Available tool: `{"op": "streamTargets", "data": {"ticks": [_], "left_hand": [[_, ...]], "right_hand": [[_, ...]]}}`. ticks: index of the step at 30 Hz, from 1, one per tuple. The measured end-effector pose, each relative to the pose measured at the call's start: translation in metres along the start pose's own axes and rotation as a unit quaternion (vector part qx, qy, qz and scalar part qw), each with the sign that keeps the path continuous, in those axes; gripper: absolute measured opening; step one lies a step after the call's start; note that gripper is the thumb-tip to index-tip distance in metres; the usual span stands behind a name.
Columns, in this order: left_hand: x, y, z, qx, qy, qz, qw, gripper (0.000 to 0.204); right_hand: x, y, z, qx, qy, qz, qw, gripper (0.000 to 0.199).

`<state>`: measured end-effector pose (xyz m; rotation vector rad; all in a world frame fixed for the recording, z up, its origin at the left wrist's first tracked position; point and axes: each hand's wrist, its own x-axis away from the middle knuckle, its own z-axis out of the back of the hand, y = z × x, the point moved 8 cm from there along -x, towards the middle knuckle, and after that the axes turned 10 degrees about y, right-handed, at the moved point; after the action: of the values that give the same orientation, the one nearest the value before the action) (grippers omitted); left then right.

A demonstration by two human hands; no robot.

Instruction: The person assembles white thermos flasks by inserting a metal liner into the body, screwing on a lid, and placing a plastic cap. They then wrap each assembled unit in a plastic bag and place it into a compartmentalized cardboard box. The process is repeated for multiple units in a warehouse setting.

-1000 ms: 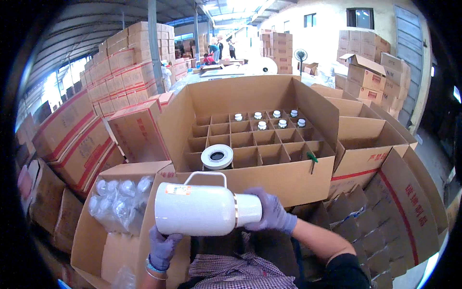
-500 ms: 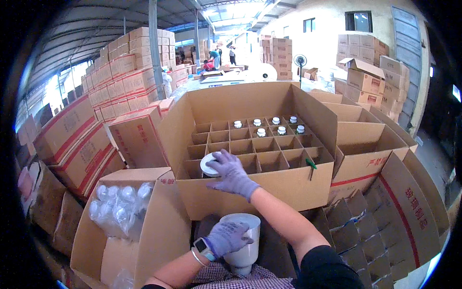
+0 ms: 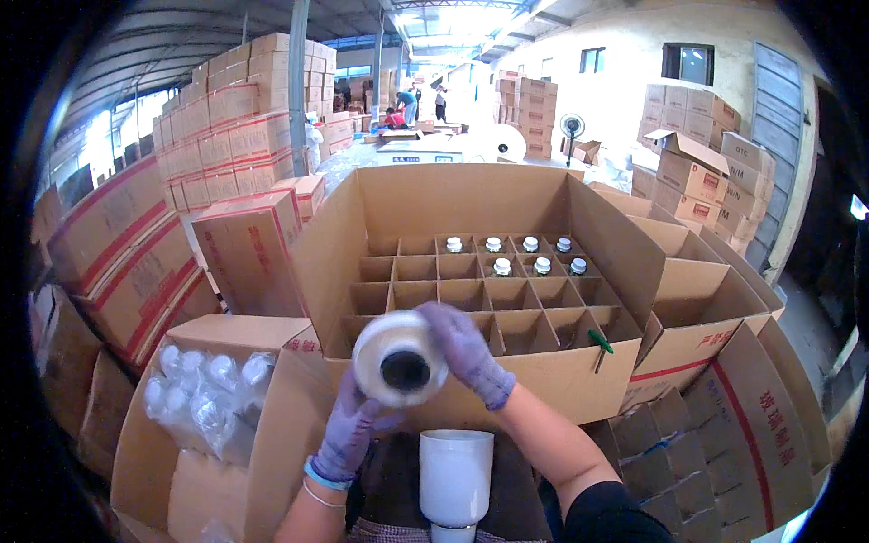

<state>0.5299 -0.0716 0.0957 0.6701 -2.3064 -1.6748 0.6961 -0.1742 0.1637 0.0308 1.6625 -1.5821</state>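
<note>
We note both gloved hands, left (image 3: 348, 434) and right (image 3: 466, 348), gripping a roll of clear wrap (image 3: 399, 358) above the flask (image 3: 455, 480) between our knees. The divided carton (image 3: 507, 299) holds six; most cells remain unfilled.

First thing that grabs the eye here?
The white roll of clear wrapping film, held up at centre by both purple-gloved hands, left hand below, right hand beside it. Behind stands the big open cardboard carton with divider cells, seven white-capped bottles in its far rows.
</note>
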Motion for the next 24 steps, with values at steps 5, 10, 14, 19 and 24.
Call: {"op": "streamTargets", "data": {"ticks": [5, 10, 14, 19, 24], "left_hand": [[0.014, -0.017, -0.010, 0.208, -0.103, 0.113, 0.966, 0.075], [0.022, -0.017, -0.019, 0.200, -0.033, 0.026, 0.979, 0.066], [0.045, 0.019, -0.055, -0.127, 0.071, -0.254, 0.956, 0.058], [0.039, 0.008, -0.047, 0.069, 0.060, -0.030, 0.995, 0.066], [0.040, 0.025, -0.078, -0.387, -0.048, -0.254, 0.885, 0.065]], "right_hand": [[0.041, -0.076, -0.021, 0.244, -0.008, 0.274, 0.930, 0.044], [0.071, -0.075, -0.037, 0.341, -0.119, 0.271, 0.892, 0.060], [0.073, -0.014, -0.017, 0.148, -0.084, 0.041, 0.985, 0.055], [0.078, -0.038, 0.011, 0.070, 0.016, -0.018, 0.997, 0.049], [0.084, -0.043, 0.011, 0.126, 0.037, 0.140, 0.981, 0.050]]}}
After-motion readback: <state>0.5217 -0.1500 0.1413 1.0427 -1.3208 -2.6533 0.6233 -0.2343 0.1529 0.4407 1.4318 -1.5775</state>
